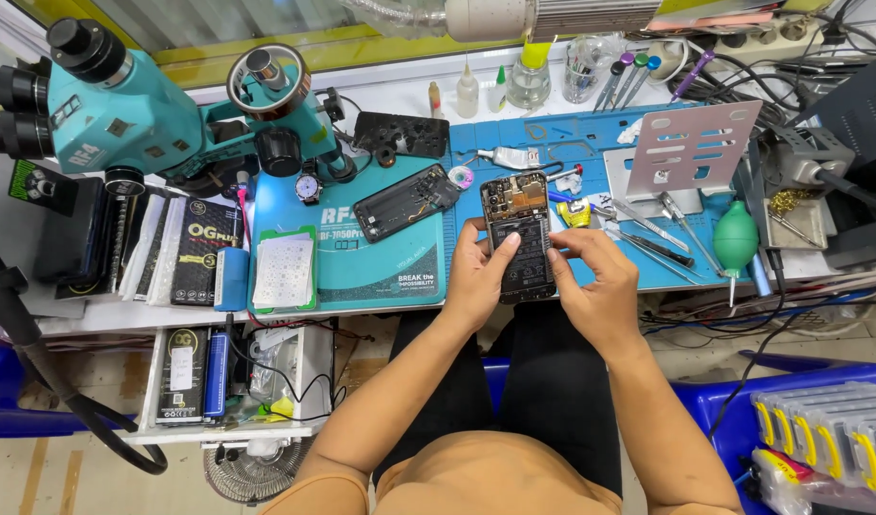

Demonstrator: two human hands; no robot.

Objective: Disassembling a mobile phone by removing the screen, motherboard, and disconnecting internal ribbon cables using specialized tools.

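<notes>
Left hand (476,277) closed on opened phone (520,236), thumb across its face; right hand (600,281) pinching at right edge. Held at near edge of desk (94,315), above lap. Back cover already off, board and battery exposed; internals not yet removed. Second phone shell (405,202) just left on blue mat (362,272). Tweezers (653,229) right. Microscope (123,110) far left.

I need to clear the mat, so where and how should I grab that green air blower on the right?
Probably by the round bulb of the green blower, coming from above with fingers closing on its left and right flanks. It lies flat on the mat with the thin nozzle pointing toward the person, and the bulb is its widest part. Tweezers lie close on its left, so keep the fingers short on that side.
</notes>
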